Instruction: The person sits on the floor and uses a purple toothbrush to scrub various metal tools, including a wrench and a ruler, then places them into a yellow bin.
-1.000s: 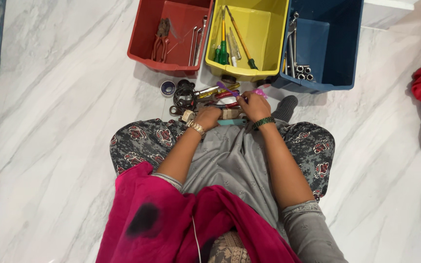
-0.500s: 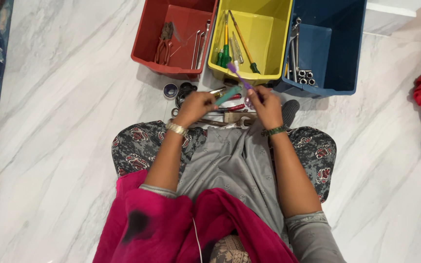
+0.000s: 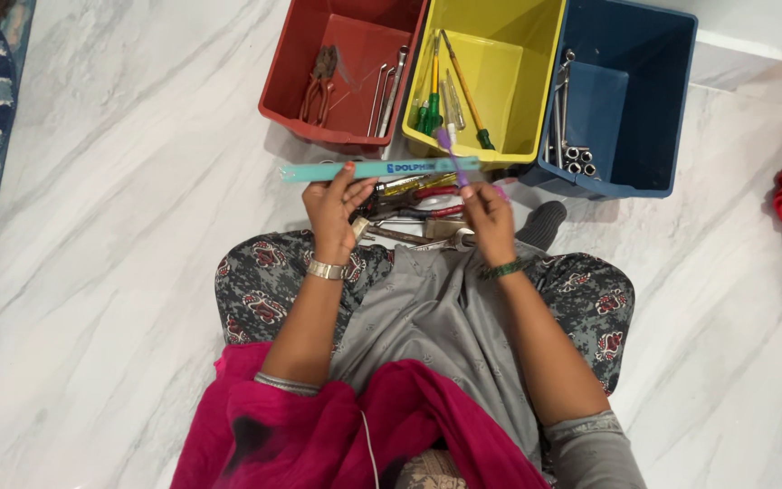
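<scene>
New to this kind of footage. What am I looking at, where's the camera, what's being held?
There is no machine here: a person sits cross-legged on a marble floor, and the single camera is worn on their head, looking down at their own two bare hands.

The left hand holds a long flat teal strip crosswise in a closed grip. The right hand holds a thin purple tool that points up and away; I cannot tell what kind of tool it is.

Beyond the hands stand three open bins side by side: a red bin with pliers and bent metal keys, a yellow bin with screwdrivers, and a blue bin with long metal tools and sockets. A loose pile of hand tools lies on the floor between the bins and the person's knees.
</scene>
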